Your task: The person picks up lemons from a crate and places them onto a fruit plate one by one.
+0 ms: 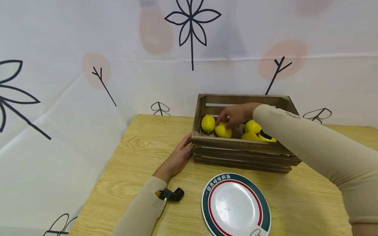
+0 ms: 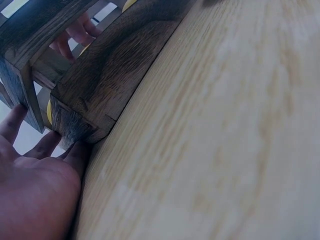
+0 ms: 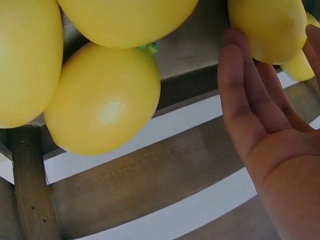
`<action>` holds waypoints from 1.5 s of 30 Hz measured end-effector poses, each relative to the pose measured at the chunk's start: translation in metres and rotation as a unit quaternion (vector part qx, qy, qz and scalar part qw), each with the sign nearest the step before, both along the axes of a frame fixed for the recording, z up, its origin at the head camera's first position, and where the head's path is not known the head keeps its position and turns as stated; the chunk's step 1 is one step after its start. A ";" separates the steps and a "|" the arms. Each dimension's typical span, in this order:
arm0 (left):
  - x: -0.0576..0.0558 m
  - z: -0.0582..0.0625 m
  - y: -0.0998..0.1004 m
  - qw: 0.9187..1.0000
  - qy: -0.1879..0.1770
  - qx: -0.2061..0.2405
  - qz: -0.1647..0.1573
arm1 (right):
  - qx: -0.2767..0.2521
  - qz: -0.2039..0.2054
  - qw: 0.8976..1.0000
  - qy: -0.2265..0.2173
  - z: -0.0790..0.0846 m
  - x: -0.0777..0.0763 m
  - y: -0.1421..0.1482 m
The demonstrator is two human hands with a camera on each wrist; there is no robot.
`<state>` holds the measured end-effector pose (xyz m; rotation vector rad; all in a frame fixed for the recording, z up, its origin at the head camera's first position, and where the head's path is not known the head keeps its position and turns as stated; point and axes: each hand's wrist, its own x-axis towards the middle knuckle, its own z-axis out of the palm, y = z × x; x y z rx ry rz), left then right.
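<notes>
In the head view, a brown slatted wooden crate holds several yellow lemons. My right hand reaches down into it over one lemon. The right wrist view shows that lemon by the fingertips, with the fingers fairly straight and spread around its near side. My left hand rests against the crate's left end. Seen from the left wrist, its extended fingertips touch the lower corner of the wood.
A round plate with a green rim and red ring lies on the wooden table in front of the crate. Behind the table hangs a white cloth with black plant drawings. More lemons lie together at the crate's right side.
</notes>
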<state>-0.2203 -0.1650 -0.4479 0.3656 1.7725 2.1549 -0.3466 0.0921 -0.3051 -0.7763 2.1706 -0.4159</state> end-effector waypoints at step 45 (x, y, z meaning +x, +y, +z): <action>0.002 0.002 0.002 1.000 0.004 0.003 -0.001 | 0.033 0.011 0.999 0.003 0.002 0.008 -0.001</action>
